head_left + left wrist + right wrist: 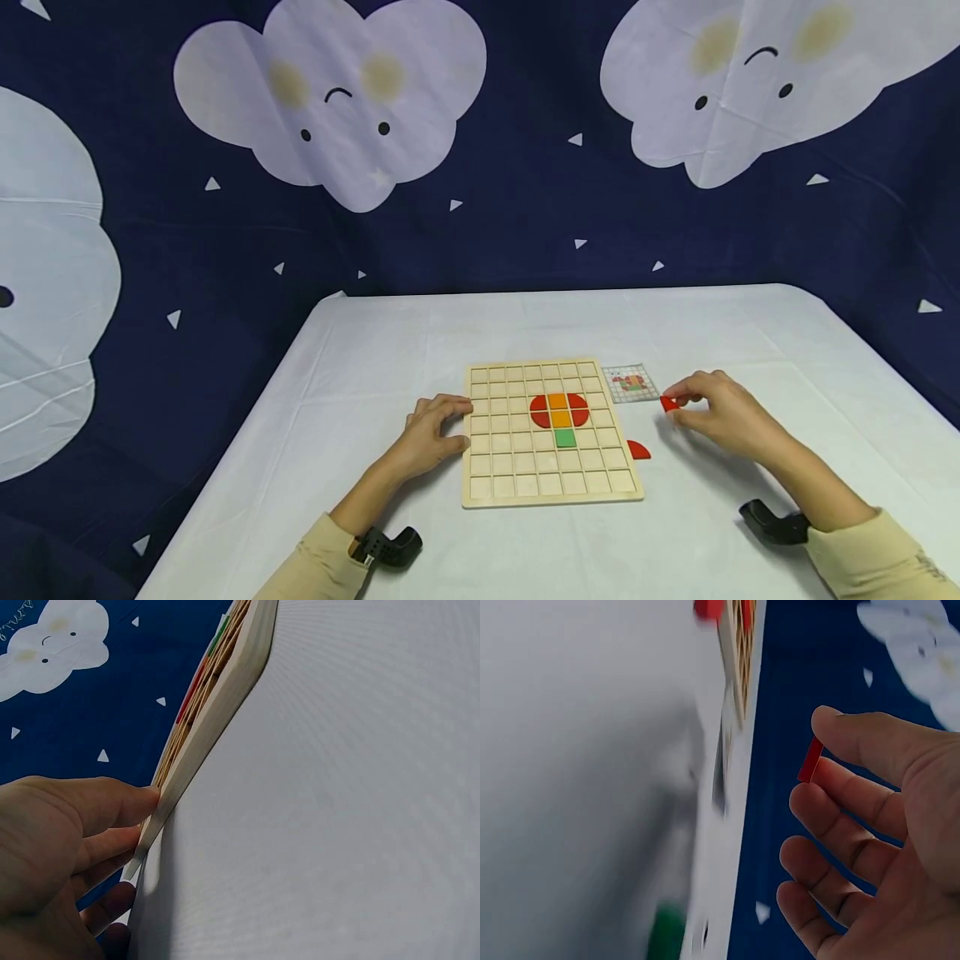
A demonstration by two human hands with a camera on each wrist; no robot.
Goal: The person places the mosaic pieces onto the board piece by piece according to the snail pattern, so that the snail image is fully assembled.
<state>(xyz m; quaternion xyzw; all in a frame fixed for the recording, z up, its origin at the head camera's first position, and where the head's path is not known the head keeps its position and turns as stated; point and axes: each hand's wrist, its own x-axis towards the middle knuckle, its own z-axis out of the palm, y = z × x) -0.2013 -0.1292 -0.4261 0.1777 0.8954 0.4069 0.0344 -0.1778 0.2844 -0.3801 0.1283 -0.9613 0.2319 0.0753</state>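
My left hand [431, 433] touches the left edge of a wooden grid board [491, 492], thumb and fingertips against its rim. On the board, red quarter-circle pieces [539, 418] flank orange squares [559, 418], with a green square [565, 437] just below. Off to the board's right, my right hand [723, 417] pinches a small red piece [810, 760] between thumb and fingers, above the table. Its full outline is partly hidden by the fingers. Another red quarter-circle piece [639, 451] lies beside the board's right edge.
A small pattern card [633, 383] with a printed grid lies between the board and my right hand. White cloth covers the table [390, 350]. A blurred green object [666, 934] shows low in the right wrist view. Behind hangs a dark blue cloud-print curtain [525, 242].
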